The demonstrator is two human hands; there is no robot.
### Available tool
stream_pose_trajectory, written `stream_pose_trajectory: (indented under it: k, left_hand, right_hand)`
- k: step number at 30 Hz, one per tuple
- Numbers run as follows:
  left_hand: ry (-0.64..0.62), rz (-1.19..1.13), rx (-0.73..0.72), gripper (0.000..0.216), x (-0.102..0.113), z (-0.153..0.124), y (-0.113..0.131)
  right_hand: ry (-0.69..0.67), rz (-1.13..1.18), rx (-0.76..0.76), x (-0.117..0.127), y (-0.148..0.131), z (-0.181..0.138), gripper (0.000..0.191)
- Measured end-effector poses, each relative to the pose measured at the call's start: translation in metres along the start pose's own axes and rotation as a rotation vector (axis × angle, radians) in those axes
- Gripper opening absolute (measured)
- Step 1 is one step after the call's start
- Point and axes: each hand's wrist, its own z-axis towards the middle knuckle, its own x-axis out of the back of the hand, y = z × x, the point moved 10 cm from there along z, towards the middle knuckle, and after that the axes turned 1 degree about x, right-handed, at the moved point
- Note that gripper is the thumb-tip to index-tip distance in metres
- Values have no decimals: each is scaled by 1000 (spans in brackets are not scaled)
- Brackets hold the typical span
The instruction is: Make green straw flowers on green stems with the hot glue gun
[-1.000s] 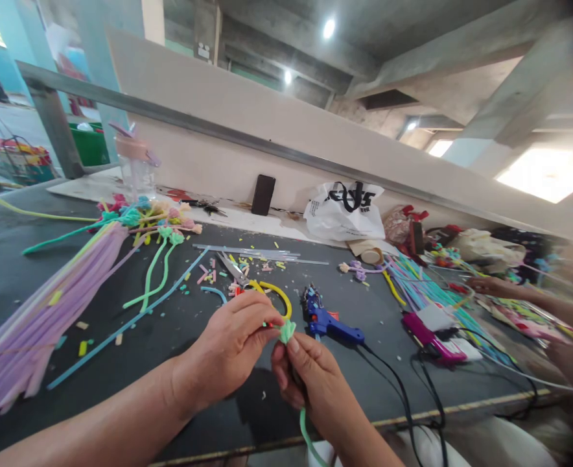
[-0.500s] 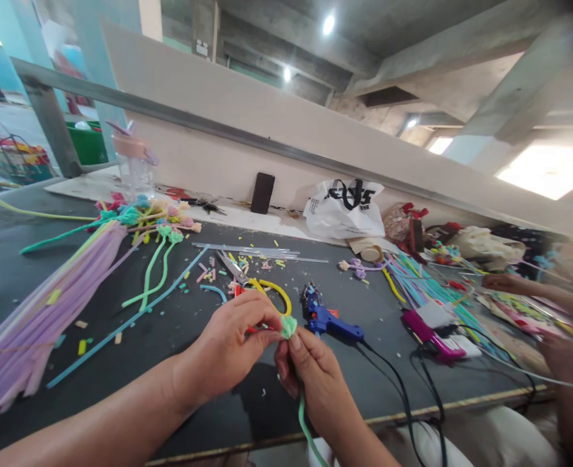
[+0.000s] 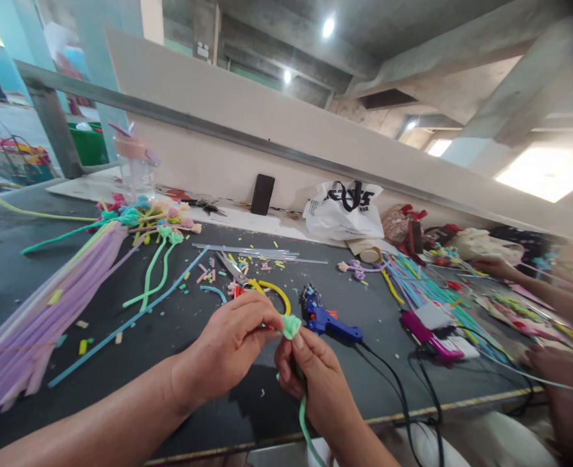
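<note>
A small light-green flower of fuzzy pipe cleaner sits between my two hands, above the table's near edge. Fingertips of my left hand pinch its left side. My right hand grips it from below, and its green stem hangs down past the palm. Just beyond my left hand lie scissors with yellow handles, partly covered by that hand. To the right of them rests a blue glue gun, its black cable running to the near edge.
A bundle of lilac pipe cleaners and finished flowers lie at left. Clear glue sticks and cut scraps are mid-table. A magenta device lies at right, near a co-worker's hands. A phone leans on the back panel.
The green flower shows a little more between my fingertips and looks slightly turned. My hands have hardly moved. At right, the co-worker's hands have shifted left.
</note>
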Motion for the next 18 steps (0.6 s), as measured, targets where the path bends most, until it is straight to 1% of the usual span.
stream_pose_trajectory:
  k: [3,8,13,18]
  left_hand:
    - [45,15,21,15,6,1,-2]
    - [-1,6,-18,14,0,0,1]
    - [-38,13,-42,9,-5,-2,6]
    - [-56,15,-49,8,-6,0,9]
  right_hand:
    - [-21,110,-35,-2,1,1,34]
    - [-81,144,-60,-5,6,0,35]
    - [-100,138,-73,-5,10,2,37]
    - [-141,152,-62,-11,7,2,27]
